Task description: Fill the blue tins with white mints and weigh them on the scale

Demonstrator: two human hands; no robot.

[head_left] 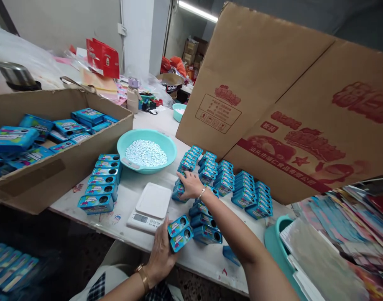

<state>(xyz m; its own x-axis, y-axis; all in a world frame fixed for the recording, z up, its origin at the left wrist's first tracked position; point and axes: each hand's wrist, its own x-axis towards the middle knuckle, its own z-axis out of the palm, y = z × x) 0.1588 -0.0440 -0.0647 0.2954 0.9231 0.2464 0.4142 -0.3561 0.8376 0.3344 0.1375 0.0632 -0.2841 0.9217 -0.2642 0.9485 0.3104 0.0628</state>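
Note:
My left hand [162, 253] is closed around a pair of small blue candy boxes [180, 234] at the table's front edge. They stand side by side, with printed tops showing round dark spots. Farther in, my right hand [190, 184] reaches over the rows, its fingers curled on a blue box [178, 191]; its grip underneath is partly hidden. Just left of both hands lies a white digital scale [154, 200] with a bare platform. Behind the scale, a turquoise bowl [124, 144] holds many small white tablets [146, 153].
Rows of blue boxes [244, 188] fill the right, before a large upright carton [257, 104]. Another row [100, 188] lines the left. An open carton [85, 154] of blue boxes stands far left. A turquoise tub [274, 238] and stacked printed packaging [342, 225] crowd the right edge.

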